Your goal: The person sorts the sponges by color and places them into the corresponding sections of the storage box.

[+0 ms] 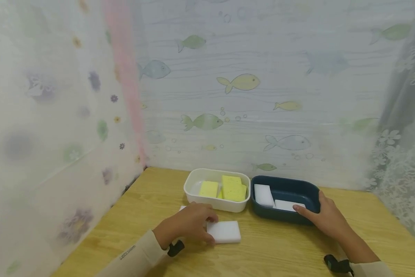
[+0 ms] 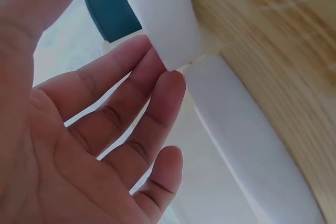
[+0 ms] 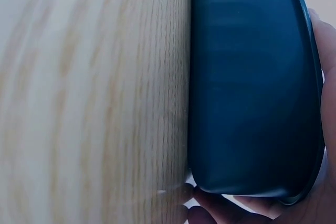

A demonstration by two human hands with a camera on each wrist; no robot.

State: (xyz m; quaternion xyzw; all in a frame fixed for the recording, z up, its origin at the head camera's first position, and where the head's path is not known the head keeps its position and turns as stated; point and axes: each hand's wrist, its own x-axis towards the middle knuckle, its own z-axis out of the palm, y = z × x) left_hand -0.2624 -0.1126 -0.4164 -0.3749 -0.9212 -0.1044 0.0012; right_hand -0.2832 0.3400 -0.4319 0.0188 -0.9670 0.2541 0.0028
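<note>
My left hand [image 1: 193, 221] pinches the left end of a white sponge [image 1: 226, 232] that lies on the wooden table, the thumb at its near side and the forefinger at its far side. In the left wrist view the other fingers [image 2: 128, 114] are loosely bent, and a second white sponge [image 2: 247, 135] lies end to end with the first. From the head view that second one is mostly hidden behind the hand. My right hand [image 1: 328, 217] grips the right end of a dark blue container [image 1: 283, 216], its thumb over the rim. Two white sponges [image 1: 264, 195] sit inside it.
A white container [image 1: 215, 204] with several yellow sponges [image 1: 232, 188] stands left of the blue one, close beside it. Both are near the back of the table [image 1: 262, 254]. Fish-patterned curtain [image 1: 242, 127] hangs behind, and flowered curtain [image 1: 72, 138] at the left.
</note>
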